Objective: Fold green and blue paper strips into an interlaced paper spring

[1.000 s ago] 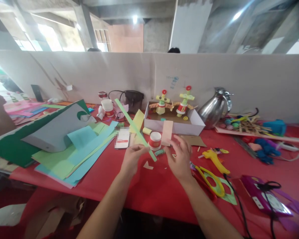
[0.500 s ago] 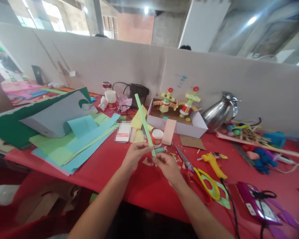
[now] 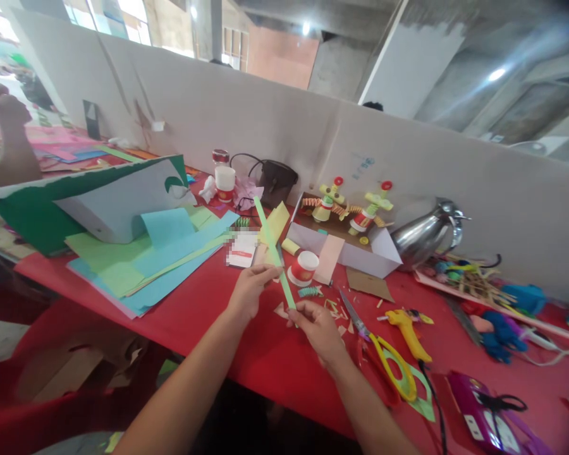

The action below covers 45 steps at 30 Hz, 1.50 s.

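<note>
Plainly, through the head camera, I see both hands on one pale green paper strip (image 3: 271, 243), over the red table (image 3: 265, 357). The left hand (image 3: 251, 292) pinches it between thumb and fingers partway along; the right hand (image 3: 317, 328) pinches the near end, so both grips are narrow, and the free end points to 11 o'clock. Taking the hands as my dial's centre, I have a red-and-white paper cup (image 3: 304, 268) at 1, near the strip, and a folded paper spring (image 3: 310, 291) at 3. Farther off at 2 sits a white box (image 3: 360, 249) holding two paper figures (image 3: 370, 212), with a steel jug (image 3: 422, 230) beyond its right end. I find yellow-handled scissors (image 3: 393, 370) at 4, a yellow glue gun (image 3: 410, 332) between 3 and 4, and coloured sheets (image 3: 123, 253) between 9 and 10.
</note>
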Motion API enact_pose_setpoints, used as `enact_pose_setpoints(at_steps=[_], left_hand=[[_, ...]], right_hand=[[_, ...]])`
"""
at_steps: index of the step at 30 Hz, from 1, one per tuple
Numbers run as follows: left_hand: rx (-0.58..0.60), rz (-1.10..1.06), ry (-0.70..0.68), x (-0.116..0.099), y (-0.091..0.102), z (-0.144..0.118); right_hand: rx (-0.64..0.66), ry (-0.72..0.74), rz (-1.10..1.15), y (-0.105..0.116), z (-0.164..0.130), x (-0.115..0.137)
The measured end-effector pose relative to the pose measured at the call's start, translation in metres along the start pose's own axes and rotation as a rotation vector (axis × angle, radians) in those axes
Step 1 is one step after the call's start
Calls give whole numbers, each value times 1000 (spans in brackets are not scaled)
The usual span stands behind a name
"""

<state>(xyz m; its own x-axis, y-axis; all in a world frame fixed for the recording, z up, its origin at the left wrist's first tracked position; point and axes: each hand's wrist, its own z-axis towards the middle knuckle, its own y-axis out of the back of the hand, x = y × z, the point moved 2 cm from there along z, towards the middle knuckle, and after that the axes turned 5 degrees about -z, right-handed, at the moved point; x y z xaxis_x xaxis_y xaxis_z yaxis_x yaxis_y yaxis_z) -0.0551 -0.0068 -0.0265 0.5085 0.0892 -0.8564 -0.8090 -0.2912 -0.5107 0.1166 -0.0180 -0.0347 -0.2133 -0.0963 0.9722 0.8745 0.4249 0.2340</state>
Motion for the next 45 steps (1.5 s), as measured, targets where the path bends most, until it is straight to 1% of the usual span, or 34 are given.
enact_pose_setpoints(at_steps=[4,7,14,24,30,32,34,36,38,39,42,45], left_hand=[[-40,-13,-1,-3,3,3],[-58,-41,23,-5,3,2],[-108,-105,63,-6,5,5],[-185,-158,109,-7,7,6],[-255,-214,115,-7,10,12],[-257,-228,108,-7,10,11],[-248,-236,89,-10,12,6],[-239,-233,56,-16,21,-4],[-249,-199,7,-25,36,-17],[-273,-156,-44,-31,46,-23],[-366,-4,-117,-49,80,-37],[-437,173,-181,-64,108,-43]], right_hand=[[8,-18,-23,3,-1,-3],[7,-27,-100,8,-8,-5],[27,-68,-241,24,-46,-6],[-1,-165,-279,46,-88,-16],[-4,-220,-320,61,-117,-20],[-19,-230,-316,66,-125,-20],[-65,-225,-323,70,-129,-20],[-116,-210,-321,72,-129,-18],[-143,-201,-307,71,-123,-15],[-144,-197,-301,69,-118,-14],[-149,-153,-294,60,-92,-9],[-202,-100,-285,50,-59,-7]])
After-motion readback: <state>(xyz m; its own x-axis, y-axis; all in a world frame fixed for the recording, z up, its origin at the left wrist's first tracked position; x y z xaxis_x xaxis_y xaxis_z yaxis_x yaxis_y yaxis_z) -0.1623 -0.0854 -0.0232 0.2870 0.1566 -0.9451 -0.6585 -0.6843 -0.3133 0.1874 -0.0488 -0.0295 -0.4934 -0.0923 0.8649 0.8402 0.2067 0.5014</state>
